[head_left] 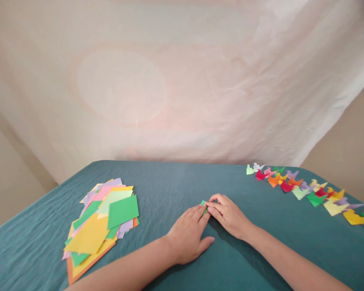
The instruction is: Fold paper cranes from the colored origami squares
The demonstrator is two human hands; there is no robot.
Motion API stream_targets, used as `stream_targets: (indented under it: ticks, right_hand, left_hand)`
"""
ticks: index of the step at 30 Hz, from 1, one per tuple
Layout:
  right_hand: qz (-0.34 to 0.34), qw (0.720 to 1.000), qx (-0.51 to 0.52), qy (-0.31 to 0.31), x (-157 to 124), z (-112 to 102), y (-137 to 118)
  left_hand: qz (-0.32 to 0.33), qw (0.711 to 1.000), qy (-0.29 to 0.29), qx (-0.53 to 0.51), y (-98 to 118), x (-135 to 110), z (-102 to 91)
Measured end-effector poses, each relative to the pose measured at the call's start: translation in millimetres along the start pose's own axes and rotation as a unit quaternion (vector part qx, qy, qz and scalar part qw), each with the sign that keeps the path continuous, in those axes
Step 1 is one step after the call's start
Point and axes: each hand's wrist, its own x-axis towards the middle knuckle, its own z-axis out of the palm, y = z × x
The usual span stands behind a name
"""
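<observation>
A small piece of folded green paper (203, 202) lies on the table, mostly covered by fingers. My left hand (188, 234) rests flat, its fingers stretched over the paper's near left side and its thumb spread to the right. From the right, my right hand (228, 215) has bent fingers and thumb closed on the paper's right edge, touching the left fingertips. How the paper is folded under the fingers cannot be seen.
On the left lies a loose pile of coloured paper sheets (91, 234). Along the right side stand rows of small folded paper birds (315, 198). A dark green cloth (170, 182) covers the table, and a pale curtain (185, 89) hangs behind its far edge.
</observation>
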Motion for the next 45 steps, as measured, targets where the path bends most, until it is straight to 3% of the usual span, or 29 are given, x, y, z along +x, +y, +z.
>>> stream_targets:
  ticks: [16,28,36,45]
  right_hand:
    - [0.015,1.000,0.011,-0.003,2,-2,-2]
    - [0.038,0.988,0.147,0.008,1,-10,6]
    - [-0.028,0.999,-0.039,-0.024,-24,-24,-10]
    - [-0.037,0.996,-0.078,-0.026,-33,-22,-5]
  left_hand:
    - [0.011,1.000,0.020,0.009,-6,-1,-0.1]
    - [0.019,0.999,0.036,-0.006,-12,7,-7.6]
    - [0.018,0.999,0.039,-0.005,-16,10,-4.9]
    - [0.018,0.999,0.028,0.007,-16,11,-5.3]
